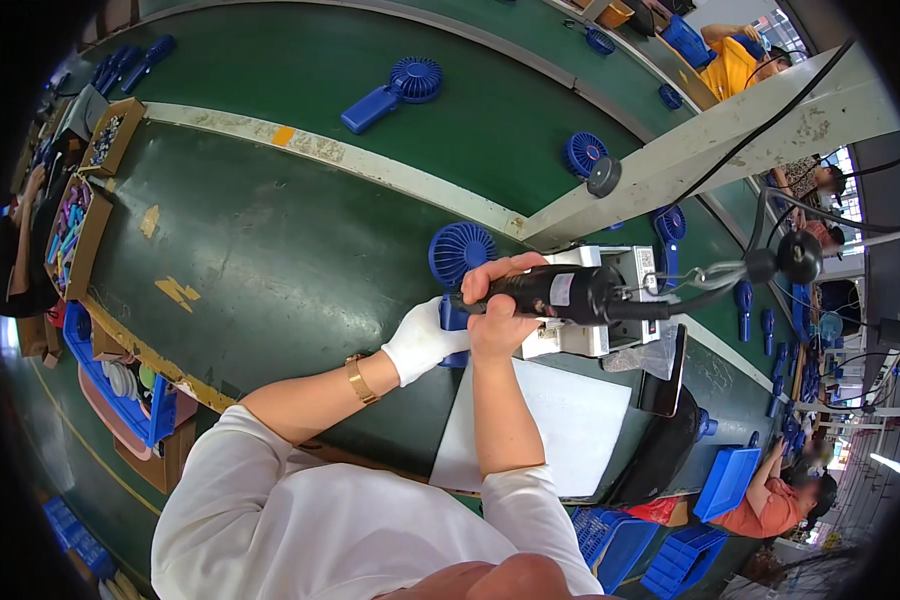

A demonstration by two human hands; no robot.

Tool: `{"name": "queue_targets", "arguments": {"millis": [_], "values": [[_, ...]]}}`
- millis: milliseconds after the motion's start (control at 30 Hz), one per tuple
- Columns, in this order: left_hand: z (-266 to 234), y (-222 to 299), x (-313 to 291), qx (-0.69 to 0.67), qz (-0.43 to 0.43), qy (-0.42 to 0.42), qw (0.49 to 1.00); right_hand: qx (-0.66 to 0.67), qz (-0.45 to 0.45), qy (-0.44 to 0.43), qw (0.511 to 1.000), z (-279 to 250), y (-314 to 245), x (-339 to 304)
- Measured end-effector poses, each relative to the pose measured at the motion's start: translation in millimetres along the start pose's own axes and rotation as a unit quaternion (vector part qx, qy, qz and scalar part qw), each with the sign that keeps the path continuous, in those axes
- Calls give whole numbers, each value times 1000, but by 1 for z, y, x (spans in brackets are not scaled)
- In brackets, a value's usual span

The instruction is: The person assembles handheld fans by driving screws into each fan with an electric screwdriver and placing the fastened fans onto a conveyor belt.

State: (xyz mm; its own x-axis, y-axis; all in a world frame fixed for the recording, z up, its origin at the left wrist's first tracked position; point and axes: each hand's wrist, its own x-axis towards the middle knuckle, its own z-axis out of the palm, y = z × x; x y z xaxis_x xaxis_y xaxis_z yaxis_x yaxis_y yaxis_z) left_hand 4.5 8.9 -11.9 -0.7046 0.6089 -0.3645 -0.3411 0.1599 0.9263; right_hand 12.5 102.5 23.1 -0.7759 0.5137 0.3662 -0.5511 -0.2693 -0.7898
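While a white machine (582, 338), partly behind the black screwdriver (570, 294), stands beyond the white sheet (540, 425), the gloved left hand (420, 340) grips a blue fan (461, 254) (off the sheet's far-left corner) and the bare right hand (498, 325) clasps the screwdriver.

Head view, single: fisheye, wide, worn on the person's head, left of a side-by-side pair; upright, unmirrored. Faces steeply down onto the counter (300, 265). Near: white shirt (340, 520) along the lower edge; left hand (422, 342) and right hand (500, 332) about mid-frame. Far: co-worker (775, 507), small, lower right. Straight edges bowed; corners black.
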Motion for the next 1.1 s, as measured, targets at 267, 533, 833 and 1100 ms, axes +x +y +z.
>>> {"name": "queue_targets", "arguments": {"millis": [267,533,833,1100], "values": [[5,-13,4,-101,37,-3,994,8,7,2,1000,-3,1,2],[-39,50,81,28,207,16,978,-173,-144,102,969,-25,-72,26],[-143,99,203,533,139,243,798,-154,-108,66,980,-26,-55,26],[-51,51,61,-19,132,-11,991,-154,-103,68,980,-27,-55,26]]}}
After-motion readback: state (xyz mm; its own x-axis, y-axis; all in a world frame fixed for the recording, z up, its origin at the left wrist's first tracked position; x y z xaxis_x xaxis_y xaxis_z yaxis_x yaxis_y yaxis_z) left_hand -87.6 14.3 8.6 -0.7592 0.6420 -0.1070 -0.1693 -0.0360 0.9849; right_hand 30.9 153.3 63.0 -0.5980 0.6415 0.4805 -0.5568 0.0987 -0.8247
